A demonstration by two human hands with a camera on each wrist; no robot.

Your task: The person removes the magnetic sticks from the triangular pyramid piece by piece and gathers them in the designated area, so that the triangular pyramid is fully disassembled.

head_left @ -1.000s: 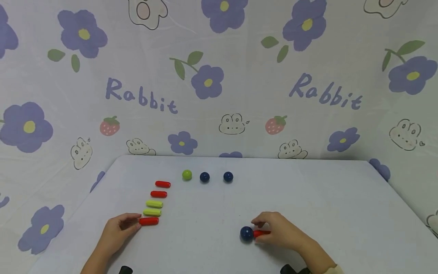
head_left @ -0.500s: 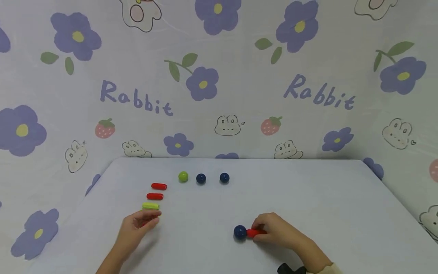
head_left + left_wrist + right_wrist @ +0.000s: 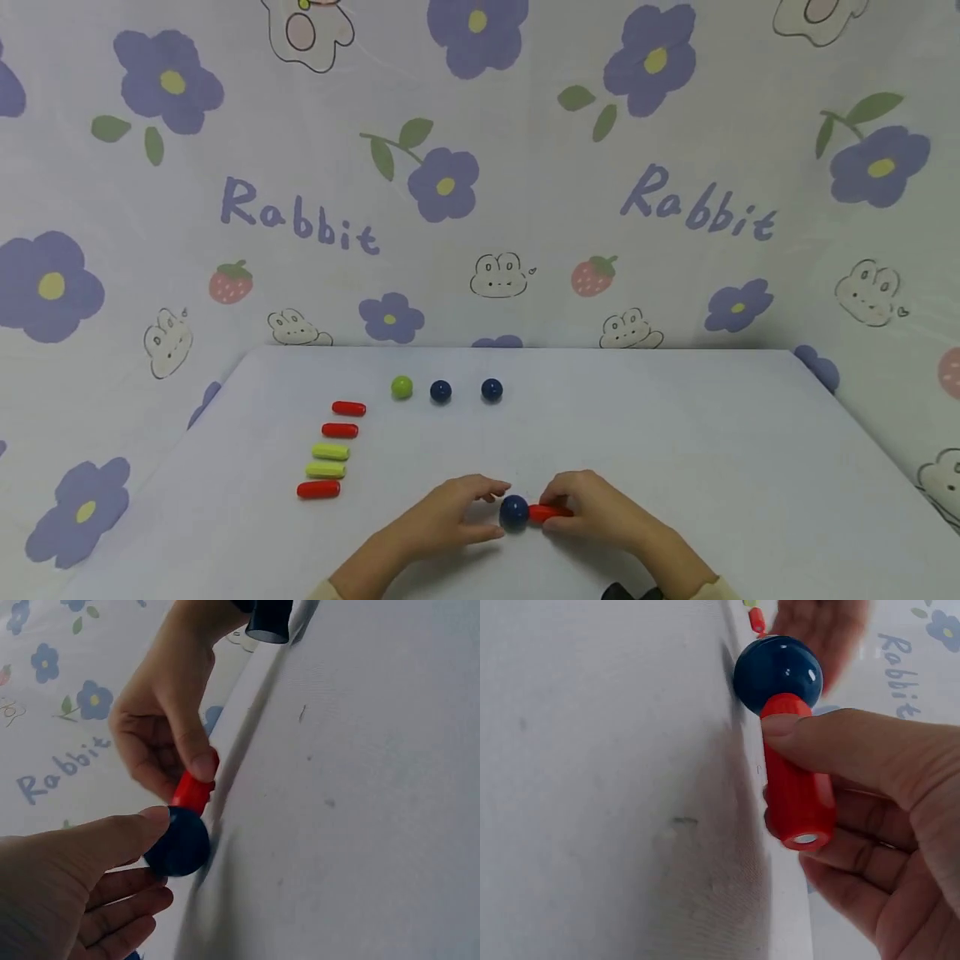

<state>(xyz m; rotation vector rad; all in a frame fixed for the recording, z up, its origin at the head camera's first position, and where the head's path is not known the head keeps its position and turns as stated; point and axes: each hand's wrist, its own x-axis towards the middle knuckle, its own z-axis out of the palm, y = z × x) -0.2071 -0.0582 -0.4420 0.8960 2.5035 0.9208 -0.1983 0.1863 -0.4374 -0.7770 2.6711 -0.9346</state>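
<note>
In the head view my right hand (image 3: 600, 510) pinches a red rod (image 3: 550, 514) between thumb and fingers, low over the white table. A dark blue ball (image 3: 514, 512) sits against the rod's left end. The right wrist view shows a silvery disc in the free end of the red rod (image 3: 799, 780). My left hand (image 3: 448, 518) is at the ball's left side, thumb and fingers spread apart around it. From the left wrist, the thumb overlaps the edge of the blue ball (image 3: 178, 844); whether it touches is hard to tell.
On the left of the white table (image 3: 675, 417) lies a column of short rods: a red rod (image 3: 318, 489) nearest, two yellow-green rods (image 3: 326, 470), then two more red ones. Farther back stand a green ball (image 3: 402, 387) and two dark blue balls (image 3: 441, 392). A patterned cloth hangs behind.
My left hand has left the column of rods and moved right to the blue ball. The right hand, with the red rod and ball, has shifted slightly left.
</note>
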